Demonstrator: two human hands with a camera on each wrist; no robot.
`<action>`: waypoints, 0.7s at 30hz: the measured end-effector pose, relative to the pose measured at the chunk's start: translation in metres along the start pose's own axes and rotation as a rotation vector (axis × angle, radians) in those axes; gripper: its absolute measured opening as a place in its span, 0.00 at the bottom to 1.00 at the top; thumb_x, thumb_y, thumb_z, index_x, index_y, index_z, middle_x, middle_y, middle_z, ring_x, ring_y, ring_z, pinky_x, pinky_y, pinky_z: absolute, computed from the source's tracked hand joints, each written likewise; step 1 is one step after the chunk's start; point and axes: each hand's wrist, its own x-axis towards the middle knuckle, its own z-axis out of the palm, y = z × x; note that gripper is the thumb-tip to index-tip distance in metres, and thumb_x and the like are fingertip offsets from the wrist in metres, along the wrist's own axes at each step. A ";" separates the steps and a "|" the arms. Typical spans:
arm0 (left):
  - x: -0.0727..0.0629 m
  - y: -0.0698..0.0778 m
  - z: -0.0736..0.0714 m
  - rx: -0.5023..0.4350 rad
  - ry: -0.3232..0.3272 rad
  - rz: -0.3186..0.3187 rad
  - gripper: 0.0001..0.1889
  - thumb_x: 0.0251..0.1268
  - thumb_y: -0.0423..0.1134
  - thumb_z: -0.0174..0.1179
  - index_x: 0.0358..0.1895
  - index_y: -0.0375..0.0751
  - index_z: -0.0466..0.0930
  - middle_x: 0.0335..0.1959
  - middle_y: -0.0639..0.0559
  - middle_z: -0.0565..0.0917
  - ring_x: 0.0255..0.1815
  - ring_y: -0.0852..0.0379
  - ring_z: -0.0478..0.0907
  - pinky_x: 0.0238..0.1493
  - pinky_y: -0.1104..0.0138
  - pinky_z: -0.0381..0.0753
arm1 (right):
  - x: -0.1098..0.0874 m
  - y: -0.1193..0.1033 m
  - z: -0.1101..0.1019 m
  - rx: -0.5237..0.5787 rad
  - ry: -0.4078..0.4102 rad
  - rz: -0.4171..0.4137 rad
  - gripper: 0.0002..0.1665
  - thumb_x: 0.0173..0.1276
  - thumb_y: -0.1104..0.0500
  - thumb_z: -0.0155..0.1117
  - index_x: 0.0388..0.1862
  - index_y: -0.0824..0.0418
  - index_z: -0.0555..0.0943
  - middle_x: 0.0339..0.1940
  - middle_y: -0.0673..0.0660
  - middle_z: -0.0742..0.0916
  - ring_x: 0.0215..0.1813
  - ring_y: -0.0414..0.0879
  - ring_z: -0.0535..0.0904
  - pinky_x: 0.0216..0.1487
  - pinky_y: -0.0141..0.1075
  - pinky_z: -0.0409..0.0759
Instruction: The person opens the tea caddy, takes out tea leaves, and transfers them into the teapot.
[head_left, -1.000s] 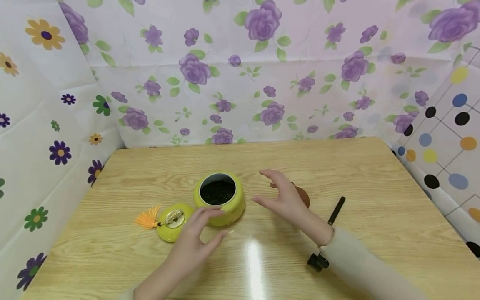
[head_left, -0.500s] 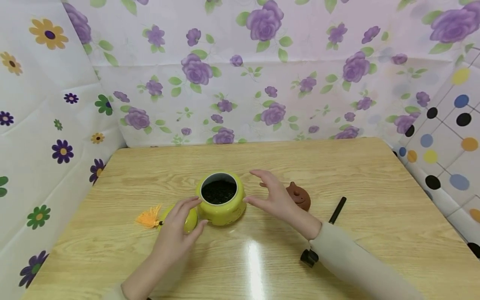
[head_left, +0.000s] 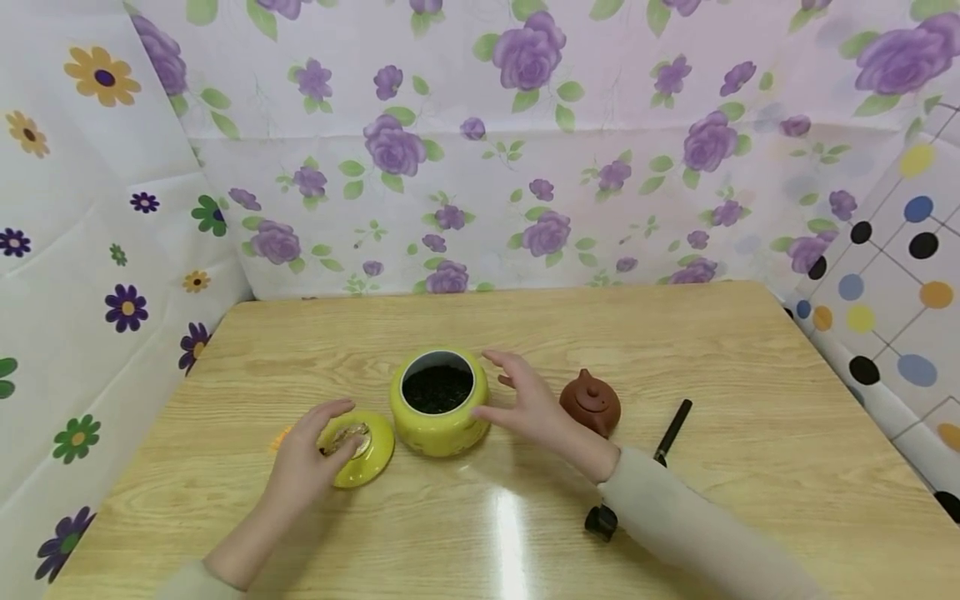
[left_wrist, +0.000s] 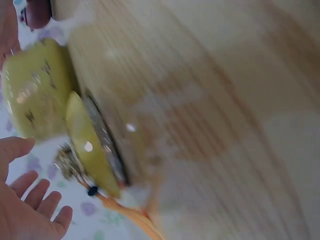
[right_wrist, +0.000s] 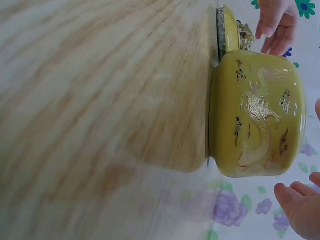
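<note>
A round yellow jar (head_left: 442, 437) stands uncovered on the table, with dark, tea-like leaves (head_left: 437, 388) inside and a dragon design on its side in the right wrist view. Its yellow lid (head_left: 378, 458) lies to its left, gold knob (left_wrist: 65, 161) up, an orange tassel (left_wrist: 127, 214) tied to it. My left hand (head_left: 303, 458) hovers over the lid, fingers and thumb spread on either side of the knob, apart from it in the left wrist view. My right hand (head_left: 536, 412) is beside the jar's right side, fingers loosely extended; a small gap shows in the right wrist view.
A small brown clay teapot (head_left: 590, 402) sits right of the jar, behind my right forearm. A black rod (head_left: 675, 427) and a small black device (head_left: 601, 522) show at my right wrist. Patterned cloths (head_left: 480, 208) stand around the wooden table (head_left: 720, 350).
My left hand has moved left from the jar's front to over the lid. My right hand has shifted left towards the jar, uncovering the teapot. Jar and lid have stayed put.
</note>
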 end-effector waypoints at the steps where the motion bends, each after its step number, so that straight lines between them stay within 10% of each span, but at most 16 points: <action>1: 0.000 -0.004 -0.001 -0.009 0.001 -0.013 0.23 0.50 0.25 0.69 0.53 0.30 0.76 0.53 0.36 0.79 0.55 0.36 0.75 0.54 0.43 0.76 | 0.001 0.000 0.001 0.005 -0.002 0.000 0.47 0.54 0.59 0.76 0.69 0.66 0.64 0.68 0.63 0.71 0.70 0.56 0.64 0.65 0.48 0.72; 15: 0.000 -0.028 0.002 -0.053 -0.128 -0.210 0.26 0.54 0.38 0.69 0.56 0.31 0.77 0.58 0.35 0.78 0.62 0.34 0.70 0.61 0.44 0.72 | 0.003 0.005 0.015 0.012 -0.026 -0.005 0.48 0.52 0.60 0.76 0.69 0.71 0.63 0.67 0.67 0.70 0.68 0.57 0.67 0.63 0.46 0.74; 21: -0.003 -0.036 0.007 -0.141 -0.128 -0.266 0.21 0.59 0.41 0.67 0.54 0.34 0.80 0.58 0.41 0.79 0.62 0.40 0.72 0.60 0.64 0.75 | 0.005 0.004 0.014 0.021 -0.042 0.035 0.49 0.54 0.58 0.76 0.70 0.70 0.61 0.69 0.66 0.68 0.70 0.57 0.65 0.64 0.46 0.73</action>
